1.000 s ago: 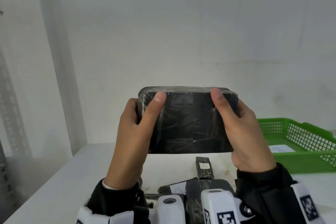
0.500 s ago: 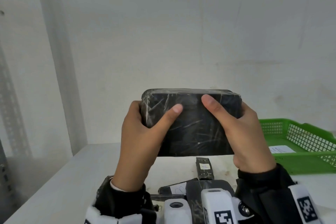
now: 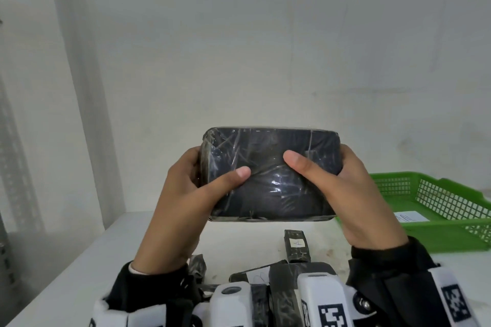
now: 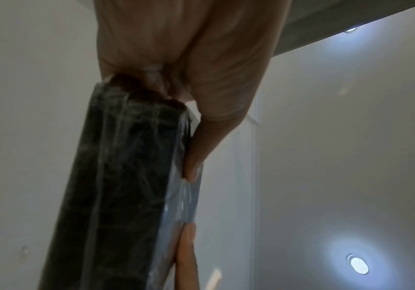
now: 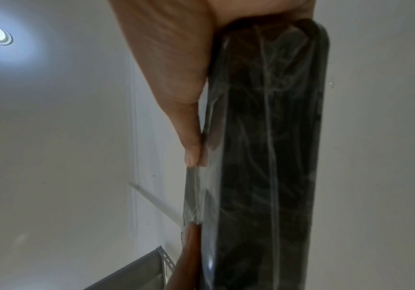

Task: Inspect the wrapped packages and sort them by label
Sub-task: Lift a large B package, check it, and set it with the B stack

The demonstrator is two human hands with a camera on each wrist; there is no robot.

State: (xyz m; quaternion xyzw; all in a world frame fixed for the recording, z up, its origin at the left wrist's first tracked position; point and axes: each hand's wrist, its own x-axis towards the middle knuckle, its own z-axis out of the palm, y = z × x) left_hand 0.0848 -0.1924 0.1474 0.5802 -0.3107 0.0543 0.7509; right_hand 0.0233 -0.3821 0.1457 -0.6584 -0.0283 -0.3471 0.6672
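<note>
Package (image 3: pixel 271 175) now tilted lower, both thumbs slid inward; left hand (image 3: pixel 186 194) and right hand (image 3: pixel 353 188) grip it.

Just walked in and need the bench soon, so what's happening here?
A person is holding a black wrapped package up in front of them with both hands, the left hand and the right hand at its ends, thumbs on the near face. No label shows on that face. Smaller wrapped packages lie on the white table below, and a green basket sits to the right.
</note>
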